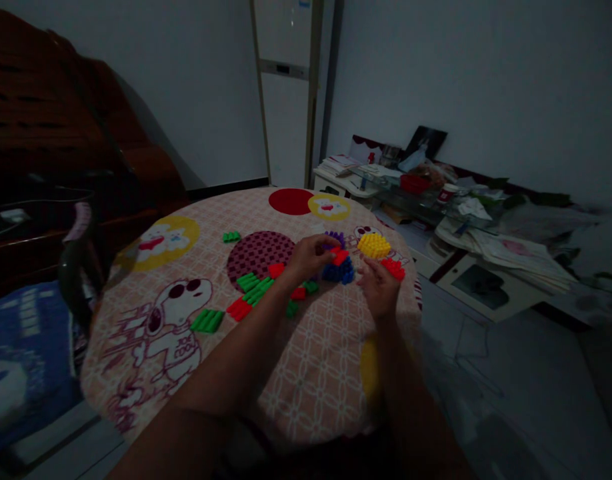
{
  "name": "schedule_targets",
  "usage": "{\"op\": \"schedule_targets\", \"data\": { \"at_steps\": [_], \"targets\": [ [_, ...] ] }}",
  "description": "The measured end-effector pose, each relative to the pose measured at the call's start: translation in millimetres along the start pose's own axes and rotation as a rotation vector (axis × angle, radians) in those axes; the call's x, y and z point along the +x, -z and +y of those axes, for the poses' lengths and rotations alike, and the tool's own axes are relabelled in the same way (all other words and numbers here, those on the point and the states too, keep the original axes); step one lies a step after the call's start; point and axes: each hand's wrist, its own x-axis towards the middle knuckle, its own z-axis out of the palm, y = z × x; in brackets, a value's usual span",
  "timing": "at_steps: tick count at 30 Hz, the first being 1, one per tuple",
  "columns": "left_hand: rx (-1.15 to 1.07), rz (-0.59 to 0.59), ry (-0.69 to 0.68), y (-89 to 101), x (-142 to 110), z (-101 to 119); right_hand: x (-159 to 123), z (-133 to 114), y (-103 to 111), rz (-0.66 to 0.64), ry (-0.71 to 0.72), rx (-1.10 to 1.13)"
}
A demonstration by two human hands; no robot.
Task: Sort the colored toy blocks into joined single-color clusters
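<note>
Red block (341, 256): pinched in the left fingertips, over the right part of the round, cloth-covered tabletop (326, 373).
Left hand (312, 257): thumb and fingers drawn narrow on that block, the arm reaching in from the near edge.
Right hand (380, 288): fingers loosely curled, near the right edge; whether they hold anything, I cannot tell.
Block to hands: it lies left of the right hand and slightly farther from the near edge, with a small gap; the left hand is nearer, being on it. Its long axis is too small to tell.
Blue blocks (345, 272): just below the red block in view; contact unclear.
Yellow blocks (374, 245): beyond the right hand, toward the far right edge.
Green pieces (207, 321): scattered from the middle toward the left edge.
</note>
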Motion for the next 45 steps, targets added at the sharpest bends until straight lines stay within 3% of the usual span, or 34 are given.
{"op": "schedule_targets", "data": {
  "at_steps": [2, 5, 12, 19, 22, 27, 33, 35, 41, 45],
  "targets": [
    [-0.081, -0.116, 0.008, -15.4, -4.3, 1.2, -3.9, -6.2, -8.6, -0.149, -0.027, 0.095],
    [-0.182, -0.192, 0.061, -26.6, -9.1, -3.1, -5.0, -7.1, -10.1, -0.232, -0.084, 0.223],
    [-0.325, -0.112, 0.191, -27.9, -13.8, -4.1, -1.6, 0.2, -0.7, -0.314, -0.168, 0.395],
    [-0.232, -0.159, 0.156, -32.0, -15.2, 0.2, -4.0, -0.6, -2.3, -0.275, -0.199, 0.365],
    [-0.224, -0.169, 0.142, -32.0, -14.4, -3.4, 0.7, 1.5, 4.3, -0.169, -0.189, 0.357],
    [-0.191, -0.119, 0.147, -27.3, -13.1, -4.6, 29.6, 7.3, 34.2, 0.087, -0.152, 0.127],
    [-0.195, -0.114, 0.159, -25.3, -13.5, 1.3, 63.7, 7.5, 64.9, 0.193, -0.032, -0.313],
    [-0.194, -0.115, 0.167, -25.3, -13.9, 3.7, 67.2, 5.1, 67.9, 0.159, 0.046, -0.476],
    [-0.177, -0.107, 0.143, -25.6, -14.3, 4.1, 64.8, -2.7, 58.6, -0.134, 0.177, -0.832],
    [-0.181, -0.11, 0.133, -26.0, -15.0, 3.2, 63.4, -2.4, 48.2, -0.199, 0.193, -1.017]
  ]
}}
